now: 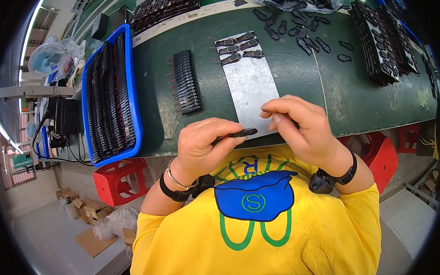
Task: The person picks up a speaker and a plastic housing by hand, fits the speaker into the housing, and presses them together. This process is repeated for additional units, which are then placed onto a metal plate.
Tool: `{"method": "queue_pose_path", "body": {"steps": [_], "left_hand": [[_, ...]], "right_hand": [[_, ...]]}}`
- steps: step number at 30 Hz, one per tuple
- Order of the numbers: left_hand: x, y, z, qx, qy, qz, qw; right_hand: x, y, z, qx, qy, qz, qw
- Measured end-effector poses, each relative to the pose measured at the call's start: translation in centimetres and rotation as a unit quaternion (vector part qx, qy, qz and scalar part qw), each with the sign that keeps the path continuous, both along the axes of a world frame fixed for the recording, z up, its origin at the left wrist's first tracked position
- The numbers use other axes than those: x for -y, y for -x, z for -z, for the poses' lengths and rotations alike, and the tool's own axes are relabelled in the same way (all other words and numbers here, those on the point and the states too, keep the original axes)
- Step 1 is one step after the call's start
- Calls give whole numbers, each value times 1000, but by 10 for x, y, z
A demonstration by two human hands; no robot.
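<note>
My left hand (203,145) pinches a small flat black plastic part (242,133) between thumb and fingers, just over the near edge of the green bench (296,86). My right hand (299,125) hovers beside it on the right, fingers curled with the tips pinched close to the part's end; whether it holds something tiny cannot be seen. Both hands sit over the lower end of a grey metal plate (251,85), which carries several finished black parts with red wires (238,47) at its far end.
A blue tray (137,116) full of black parts lies at the left. A row of stacked black parts (185,81) stands beside the plate. Loose black pieces (303,30) and dark racks (381,39) fill the right side. Red stools (117,182) stand under the bench.
</note>
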State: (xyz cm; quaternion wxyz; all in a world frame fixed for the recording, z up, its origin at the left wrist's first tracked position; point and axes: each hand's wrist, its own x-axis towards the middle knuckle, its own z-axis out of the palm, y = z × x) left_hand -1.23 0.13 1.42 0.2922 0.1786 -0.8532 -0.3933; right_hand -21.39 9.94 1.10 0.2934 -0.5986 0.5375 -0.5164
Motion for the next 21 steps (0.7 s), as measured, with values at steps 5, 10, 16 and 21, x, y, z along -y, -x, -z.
{"method": "queue_pose_path", "body": {"steps": [5, 10, 16, 21], "left_hand": [[-1, -3, 6, -24, -106, -10, 994], [-1, -3, 7, -50, -137, 21, 989], [-3, -2, 6, -63, -140, 30, 988], [-5, -2, 8, -76, -171, 33, 982]], "right_hand": [[1, 4, -6, -80, 42, -35, 995], [5, -3, 2, -99, 95, -74, 988], [4, -10, 6, -66, 126, -71, 987], [4, -9, 8, -57, 125, -85, 987]]}}
